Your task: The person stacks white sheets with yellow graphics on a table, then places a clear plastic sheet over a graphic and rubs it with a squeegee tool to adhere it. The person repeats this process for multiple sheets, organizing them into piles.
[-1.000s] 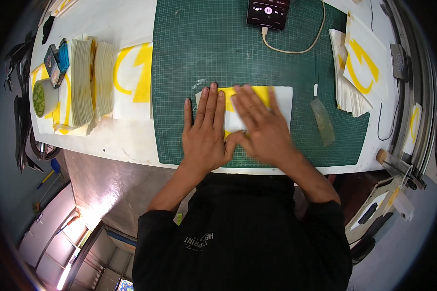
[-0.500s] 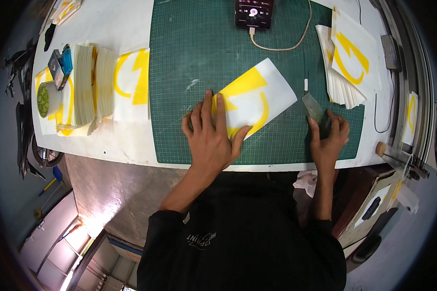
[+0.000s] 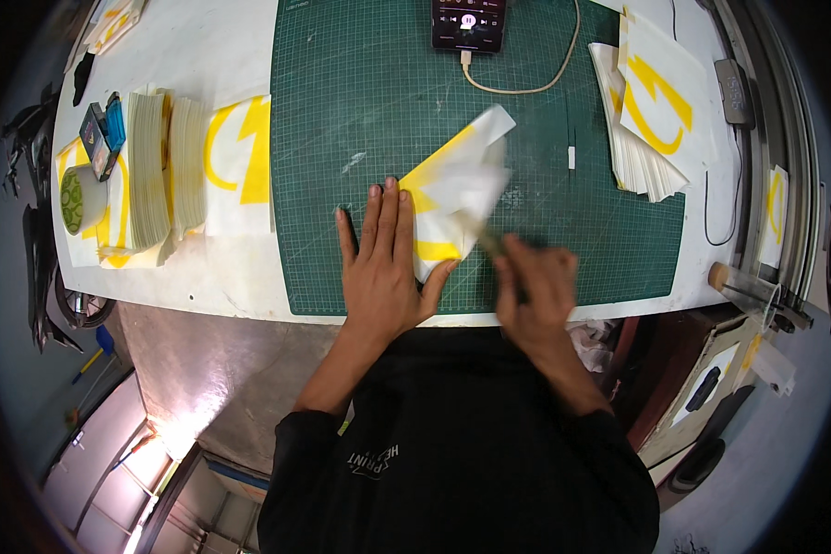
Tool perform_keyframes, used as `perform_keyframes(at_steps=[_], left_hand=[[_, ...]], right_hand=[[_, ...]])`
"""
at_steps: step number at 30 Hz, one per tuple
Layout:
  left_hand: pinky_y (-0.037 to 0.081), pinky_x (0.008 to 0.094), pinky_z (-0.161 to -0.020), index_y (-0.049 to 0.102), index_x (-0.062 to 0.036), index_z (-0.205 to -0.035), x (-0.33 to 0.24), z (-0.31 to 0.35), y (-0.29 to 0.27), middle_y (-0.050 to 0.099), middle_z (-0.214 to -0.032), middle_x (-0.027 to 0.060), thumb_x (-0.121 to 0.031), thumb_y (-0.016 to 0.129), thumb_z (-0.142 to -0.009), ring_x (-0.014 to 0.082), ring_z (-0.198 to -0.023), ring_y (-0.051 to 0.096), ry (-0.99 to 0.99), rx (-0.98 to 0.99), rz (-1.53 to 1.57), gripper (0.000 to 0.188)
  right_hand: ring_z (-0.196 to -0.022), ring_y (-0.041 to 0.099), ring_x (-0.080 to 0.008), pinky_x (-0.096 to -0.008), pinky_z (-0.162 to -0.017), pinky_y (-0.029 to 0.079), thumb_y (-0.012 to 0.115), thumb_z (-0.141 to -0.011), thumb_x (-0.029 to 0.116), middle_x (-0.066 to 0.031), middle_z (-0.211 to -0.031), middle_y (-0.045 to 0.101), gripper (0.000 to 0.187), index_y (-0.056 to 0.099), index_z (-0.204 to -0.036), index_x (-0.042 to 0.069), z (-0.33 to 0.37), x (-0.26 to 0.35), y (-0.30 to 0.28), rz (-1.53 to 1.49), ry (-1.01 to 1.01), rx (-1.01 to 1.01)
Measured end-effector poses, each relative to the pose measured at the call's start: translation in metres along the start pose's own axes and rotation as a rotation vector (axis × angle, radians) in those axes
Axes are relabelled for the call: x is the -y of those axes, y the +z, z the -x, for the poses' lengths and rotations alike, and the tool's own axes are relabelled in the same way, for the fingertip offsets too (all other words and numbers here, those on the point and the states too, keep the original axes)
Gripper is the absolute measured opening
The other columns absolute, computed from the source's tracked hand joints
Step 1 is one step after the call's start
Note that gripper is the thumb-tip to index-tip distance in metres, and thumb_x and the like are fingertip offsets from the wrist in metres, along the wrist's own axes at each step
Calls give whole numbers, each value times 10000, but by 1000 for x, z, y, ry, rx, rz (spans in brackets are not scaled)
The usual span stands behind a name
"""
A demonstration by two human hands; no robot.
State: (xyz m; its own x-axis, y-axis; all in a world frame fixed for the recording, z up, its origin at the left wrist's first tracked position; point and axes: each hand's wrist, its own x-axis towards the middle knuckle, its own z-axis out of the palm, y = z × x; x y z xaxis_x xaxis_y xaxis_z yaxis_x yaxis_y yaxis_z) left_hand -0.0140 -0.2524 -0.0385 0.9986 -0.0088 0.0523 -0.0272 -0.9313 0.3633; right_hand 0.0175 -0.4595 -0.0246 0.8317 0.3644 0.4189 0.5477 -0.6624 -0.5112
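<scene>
A white paper sheet with yellow print lies slantwise on the green cutting mat. Its right side looks folded over toward the left, though motion smears that part. My left hand lies flat on the paper's left part and the mat, fingers stretched out, thumb at the lower edge. My right hand, blurred by motion, is closed on a flat grey scraper whose blurred end is over the paper's right part.
A phone with a cable sits at the mat's far edge. Printed sheets are piled at the right. Upright paper stacks, a green-patterned roll and a small box stand at the left.
My right hand has picked up the scraper from the mat's right side and moved left to the paper. The paper's right side has turned over. My left hand now lies flatter.
</scene>
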Motion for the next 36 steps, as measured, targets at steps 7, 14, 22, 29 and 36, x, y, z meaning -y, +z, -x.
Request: perform_keyframes(at_steps=[7, 14, 22, 29, 36], left_hand=[[121, 674, -1204, 424, 83, -1486, 2, 4, 2, 411, -1573, 250, -555, 637, -923, 392, -1498, 352, -5, -25, -6, 877], [130, 690, -1190, 400, 86, -1493, 2, 1, 3, 380, -1586, 265, -540, 669, -902, 413, -1503, 331, 7, -20, 13, 903], [123, 674, -1201, 434, 100, -1471, 1, 1, 2, 394, -1574, 278, -570, 626, -929, 395, -1498, 350, -3, -24, -1, 883], [191, 675, -1178, 485, 56, -1448, -1, 5, 4, 495, -1449, 273, -557, 663, -918, 431, -1401, 435, 10, -118, -14, 829], [300, 638, -1131, 666, -2, -1238, -2, 4, -10, 555, -1098, 165, -408, 741, -890, 369, -1091, 544, 56, -191, 132, 540]], right_hand=[[-774, 602, -255, -368, -766, 456, 735, -884, -38, -144, -910, 677, 354, 639, -1225, -48, -2, -24, -38, 174, 260, -359], [-782, 577, -216, -408, -792, 390, 731, -770, -5, -31, -864, 639, 453, 691, -1219, 40, -4, 2, 33, 91, 32, 50], [-877, 594, -221, -459, -872, 396, 728, -782, 60, -57, -935, 637, 396, 704, -1178, 67, -31, -41, 19, 154, 7, -37], [-895, 599, -253, -470, -871, 399, 695, -856, 81, -52, -897, 606, 328, 695, -1183, 61, -81, -72, 37, 278, -43, -26], [-790, 612, -248, -375, -803, 424, 758, -820, -11, -72, -870, 670, 386, 691, -1195, 51, -65, -62, 4, -41, -38, -5]])
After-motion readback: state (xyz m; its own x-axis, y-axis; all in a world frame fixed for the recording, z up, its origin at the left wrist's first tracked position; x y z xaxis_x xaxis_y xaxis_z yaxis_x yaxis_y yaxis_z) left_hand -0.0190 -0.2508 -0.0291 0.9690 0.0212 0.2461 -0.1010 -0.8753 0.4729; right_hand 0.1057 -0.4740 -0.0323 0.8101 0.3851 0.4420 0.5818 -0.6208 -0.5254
